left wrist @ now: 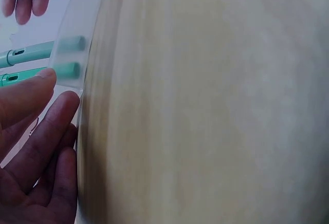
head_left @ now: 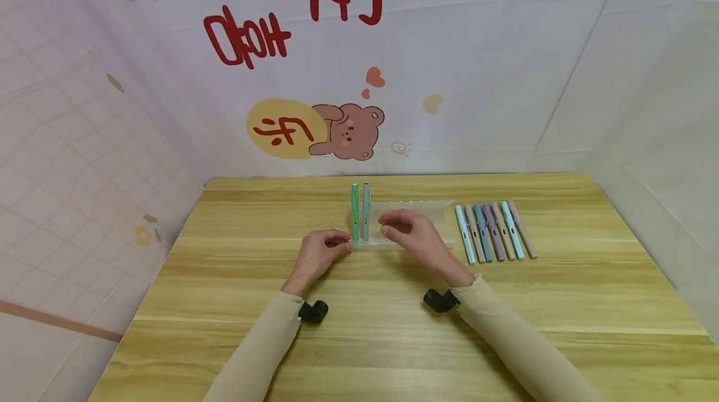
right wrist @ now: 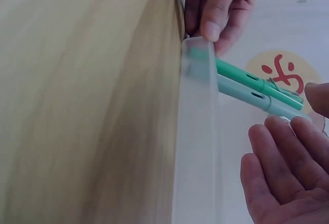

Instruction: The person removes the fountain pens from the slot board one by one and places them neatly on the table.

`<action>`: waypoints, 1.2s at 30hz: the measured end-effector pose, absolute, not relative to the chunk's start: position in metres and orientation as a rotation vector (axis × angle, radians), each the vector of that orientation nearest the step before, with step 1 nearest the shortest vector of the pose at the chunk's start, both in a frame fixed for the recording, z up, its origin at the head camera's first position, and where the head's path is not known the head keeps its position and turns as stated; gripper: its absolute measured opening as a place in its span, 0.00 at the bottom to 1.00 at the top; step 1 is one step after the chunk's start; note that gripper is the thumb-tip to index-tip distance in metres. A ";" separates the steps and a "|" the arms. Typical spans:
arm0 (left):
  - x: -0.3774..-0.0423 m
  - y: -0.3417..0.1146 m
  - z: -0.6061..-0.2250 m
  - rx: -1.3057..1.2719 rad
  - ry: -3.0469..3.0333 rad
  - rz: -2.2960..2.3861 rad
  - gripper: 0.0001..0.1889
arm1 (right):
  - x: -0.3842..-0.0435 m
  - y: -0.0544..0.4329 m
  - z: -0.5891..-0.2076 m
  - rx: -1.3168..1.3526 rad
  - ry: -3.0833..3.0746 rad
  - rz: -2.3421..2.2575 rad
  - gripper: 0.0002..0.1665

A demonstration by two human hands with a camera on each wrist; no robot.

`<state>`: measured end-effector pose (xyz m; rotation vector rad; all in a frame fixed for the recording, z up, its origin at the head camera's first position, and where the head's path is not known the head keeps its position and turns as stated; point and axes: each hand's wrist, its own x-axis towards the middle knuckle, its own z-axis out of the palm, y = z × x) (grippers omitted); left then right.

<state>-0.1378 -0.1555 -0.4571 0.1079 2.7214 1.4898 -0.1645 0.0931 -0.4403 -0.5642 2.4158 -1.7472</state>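
Observation:
A translucent pen case (head_left: pixel 435 218) lies on the wooden table with its front pocket toward me. In its left end a bright green pen (head_left: pixel 355 211) and a grey-teal pen (head_left: pixel 366 215) stand side by side, their lower ends inside the frosted pocket (right wrist: pixel 198 131). My left hand (head_left: pixel 321 255) grips the case's near left corner between thumb and fingers. Over the case, just right of the grey-teal pen, hovers my right hand (head_left: pixel 412 236), its fingers loosely bent and nothing in them. In the right wrist view its fingertips (right wrist: pixel 277 124) overlap the end of that pen.
Right of the case lies a row of several capped pens (head_left: pixel 489 233) in light blue, beige, blue and purple. The wooden table (head_left: pixel 371 339) extends in front. A white printed cloth (head_left: pixel 477 77) hangs behind and along both sides.

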 end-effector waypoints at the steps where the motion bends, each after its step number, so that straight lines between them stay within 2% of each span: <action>1: -0.138 -0.156 -0.457 0.107 2.720 1.493 0.08 | -0.165 0.090 -0.441 -0.557 2.418 -1.745 0.16; 20: -0.138 -0.156 -0.455 0.132 2.738 1.471 0.08 | -0.175 0.055 -0.451 -0.416 2.670 -1.587 0.18; 36: -0.139 -0.157 -0.458 0.129 2.748 1.461 0.08 | -0.181 0.042 -0.453 -0.316 2.753 -1.530 0.14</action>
